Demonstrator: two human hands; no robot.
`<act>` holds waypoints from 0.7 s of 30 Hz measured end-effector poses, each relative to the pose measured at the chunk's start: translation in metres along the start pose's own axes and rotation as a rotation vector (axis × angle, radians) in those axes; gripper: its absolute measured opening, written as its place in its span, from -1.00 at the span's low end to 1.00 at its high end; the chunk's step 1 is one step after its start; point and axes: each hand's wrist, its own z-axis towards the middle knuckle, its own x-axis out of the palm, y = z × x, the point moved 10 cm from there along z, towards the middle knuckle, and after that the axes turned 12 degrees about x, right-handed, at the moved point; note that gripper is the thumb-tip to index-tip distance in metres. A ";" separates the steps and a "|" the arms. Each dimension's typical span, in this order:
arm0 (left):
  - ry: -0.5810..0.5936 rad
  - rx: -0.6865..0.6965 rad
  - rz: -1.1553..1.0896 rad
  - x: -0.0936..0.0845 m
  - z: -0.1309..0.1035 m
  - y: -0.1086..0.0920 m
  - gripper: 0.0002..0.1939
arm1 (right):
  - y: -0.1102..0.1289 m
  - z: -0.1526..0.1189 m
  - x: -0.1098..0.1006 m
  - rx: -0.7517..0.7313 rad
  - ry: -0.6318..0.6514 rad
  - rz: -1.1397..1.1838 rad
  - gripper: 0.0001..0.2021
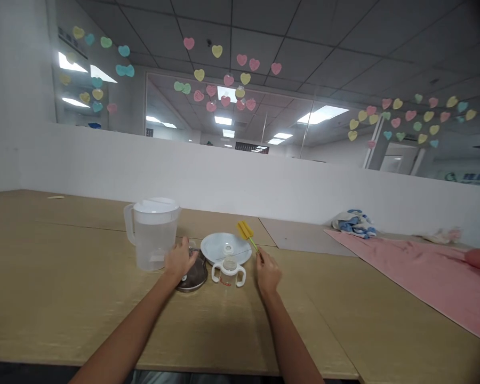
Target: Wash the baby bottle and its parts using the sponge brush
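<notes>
Bottle brush [245, 230], yellow-headed, green-stemmed: gripped by the stem in my right hand [269, 272], head tilted up by the right side of the white plate [210, 244]. Two-handled cup [229, 265], clear body, white handles: between my hands, in front of the plate. Dark round-edged item [194, 274], pale rim: at my left hand [178, 260], fingers curled; whether gripping, I cannot tell. Lidded plastic pitcher [154, 234]: left of that hand.
</notes>
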 end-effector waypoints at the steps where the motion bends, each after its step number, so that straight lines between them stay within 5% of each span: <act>1: 0.025 0.022 0.025 0.003 0.000 -0.002 -0.63 | 0.000 0.000 0.001 -0.001 0.012 -0.002 -0.67; 12: 0.133 0.152 0.059 0.024 0.000 -0.019 -0.58 | 0.023 0.002 0.010 -0.108 0.165 -0.053 -0.68; 21: -0.023 0.145 0.016 0.010 0.001 -0.023 -0.58 | 0.028 0.000 0.016 -0.258 0.168 -0.069 -0.66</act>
